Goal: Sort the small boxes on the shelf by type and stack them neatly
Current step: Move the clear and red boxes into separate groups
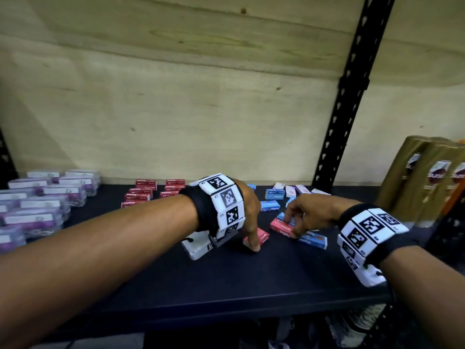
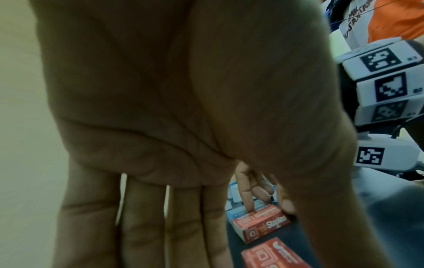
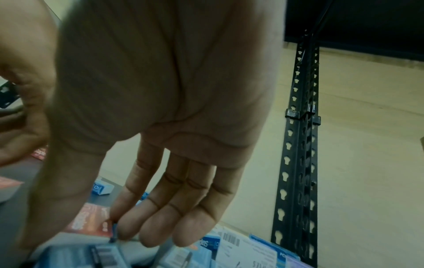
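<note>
Two hands work mid-shelf, with a bare dark strip of shelf (image 1: 226,280) between them and its front edge. Left hand (image 1: 247,207) presses straight fingers on a red box (image 1: 261,235) lying flat. Right hand (image 1: 309,212) pinches another red staple box (image 1: 280,226), atop a blue box (image 1: 314,240). Farther back lie loose blue boxes (image 1: 269,205), stacked red boxes (image 1: 141,195) and, far left, clear cases (image 1: 37,205) against the wooden back wall (image 1: 201,109).

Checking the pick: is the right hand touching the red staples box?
Touching. The left wrist view shows the right hand pinching the red staples box.
</note>
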The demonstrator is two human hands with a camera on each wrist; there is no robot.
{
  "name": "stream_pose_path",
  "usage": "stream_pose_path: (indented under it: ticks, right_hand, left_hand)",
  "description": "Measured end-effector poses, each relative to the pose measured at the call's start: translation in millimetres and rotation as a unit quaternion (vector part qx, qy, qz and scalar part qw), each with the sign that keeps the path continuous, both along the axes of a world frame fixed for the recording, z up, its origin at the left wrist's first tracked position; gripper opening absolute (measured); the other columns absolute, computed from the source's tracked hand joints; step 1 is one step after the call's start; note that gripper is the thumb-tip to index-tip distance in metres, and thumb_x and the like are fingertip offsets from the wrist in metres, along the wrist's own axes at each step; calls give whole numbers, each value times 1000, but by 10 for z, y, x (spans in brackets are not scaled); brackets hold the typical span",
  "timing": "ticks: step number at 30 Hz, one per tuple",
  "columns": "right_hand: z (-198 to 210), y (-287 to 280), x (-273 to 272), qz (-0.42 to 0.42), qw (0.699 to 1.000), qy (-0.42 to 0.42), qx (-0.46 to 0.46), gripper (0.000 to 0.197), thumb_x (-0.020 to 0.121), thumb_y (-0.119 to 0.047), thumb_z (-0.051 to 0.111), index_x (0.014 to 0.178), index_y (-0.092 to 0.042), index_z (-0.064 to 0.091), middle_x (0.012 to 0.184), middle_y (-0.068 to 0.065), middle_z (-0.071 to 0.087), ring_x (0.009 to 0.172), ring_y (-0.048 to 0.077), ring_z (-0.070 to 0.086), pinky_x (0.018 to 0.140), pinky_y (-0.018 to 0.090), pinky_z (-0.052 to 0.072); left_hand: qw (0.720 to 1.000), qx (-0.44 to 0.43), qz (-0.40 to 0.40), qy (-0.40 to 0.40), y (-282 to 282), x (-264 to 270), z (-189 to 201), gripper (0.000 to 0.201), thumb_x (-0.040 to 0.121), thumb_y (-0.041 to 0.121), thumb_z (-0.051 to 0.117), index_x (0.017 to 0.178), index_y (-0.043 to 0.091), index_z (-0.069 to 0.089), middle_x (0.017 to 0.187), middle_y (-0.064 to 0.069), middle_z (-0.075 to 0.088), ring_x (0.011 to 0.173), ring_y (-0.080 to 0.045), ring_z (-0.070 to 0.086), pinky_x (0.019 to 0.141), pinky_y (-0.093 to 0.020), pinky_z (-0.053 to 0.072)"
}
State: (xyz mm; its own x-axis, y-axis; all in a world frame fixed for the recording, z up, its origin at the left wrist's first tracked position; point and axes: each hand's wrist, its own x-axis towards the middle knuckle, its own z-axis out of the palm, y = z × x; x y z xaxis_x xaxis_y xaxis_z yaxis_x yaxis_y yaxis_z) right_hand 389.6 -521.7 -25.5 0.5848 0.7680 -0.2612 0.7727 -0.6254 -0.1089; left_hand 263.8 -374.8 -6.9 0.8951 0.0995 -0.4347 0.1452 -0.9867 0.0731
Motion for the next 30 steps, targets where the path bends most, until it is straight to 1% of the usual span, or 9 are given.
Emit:
stream_pose_path:
  ticks: [1, 3, 6, 8, 13, 19, 23, 26, 30]
  right_hand:
    - [16, 27, -18, 5, 1000, 0, -6, 31, 74, -35, 83, 99, -32, 65, 85, -11, 63, 83, 11, 60, 82, 29, 49]
    - [40, 73, -47, 9, 1000, -3, -17, 34, 75, -34, 83, 103, -29, 66, 87, -12, 63, 87, 13, 62, 83, 28, 50]
    - [43, 137, -51, 4, 1000, -3, -25, 33, 72, -32, 85, 98, -31, 65, 90, -11, 65, 92, 15, 66, 88, 31, 54]
    - [39, 158, -47, 3, 999, 0, -32, 30, 70, -32, 86, 91, -32, 64, 90, -11, 67, 92, 15, 66, 89, 33, 55]
    - [68, 194, -75, -4, 999, 22, -26, 29, 69, -33, 87, 91, -28, 69, 89, -11, 71, 93, 14, 67, 90, 32, 54]
    - [53, 379, -156, 15, 999, 18, -38, 25, 74, -26, 81, 96, -23, 69, 92, -7, 75, 94, 14, 68, 67, 23, 50]
    - [39, 512, -162, 29, 997, 26, -60, 25, 70, -31, 84, 91, -23, 74, 89, 0, 77, 81, 13, 69, 85, 34, 55]
    - [12, 631, -195, 54, 995, 55, -63, 13, 74, -23, 82, 83, -19, 73, 90, 7, 77, 71, 14, 62, 73, 33, 56]
    - [-5, 817, -281, 87, 992, 72, -61, 11, 86, -9, 67, 83, -19, 71, 90, 7, 77, 66, 12, 62, 66, 28, 52]
  left_hand:
    - [1000, -5, 0, 7, 1, -23, 20, 9, 75, 39, 81, 70, 33, 77, 68, 13, 70, 49, 1, 54, 49, -17, 45]
    - [1000, 2, -20, 11, 91, 56, -3, 48, 75, 36, 83, 119, 29, 64, 98, 11, 67, 66, 1, 57, 59, -19, 47]
    - [997, -22, -63, 25, 99, 93, -5, 70, 79, 28, 80, 141, 25, 47, 105, 10, 58, 78, 5, 57, 67, -12, 44]
    - [998, -4, -63, 20, 93, 79, -31, 64, 80, 33, 79, 137, 26, 51, 105, 9, 57, 89, -5, 55, 75, -21, 43]
    - [1000, -18, -13, 10, 257, 60, -108, 57, 65, 53, 84, 92, 5, 69, 75, 2, 63, 64, -11, 52, 50, -18, 43]
    - [999, 5, -32, -11, 327, -53, -90, 63, 66, 50, 83, 121, 27, 63, 104, 14, 66, 94, -10, 61, 92, -35, 52]
    - [999, 0, -18, -27, 415, -152, -74, 55, 58, 55, 86, 102, 25, 71, 97, 5, 72, 82, -9, 63, 78, -29, 54]
    - [999, 9, -14, -34, 512, -276, -80, 60, 61, 57, 84, 111, 30, 65, 90, 11, 64, 84, -10, 58, 74, -27, 48]
    - [999, -31, 11, -27, 673, -462, -52, 39, 69, 47, 83, 99, 24, 72, 83, 4, 70, 70, -9, 61, 67, -23, 48]
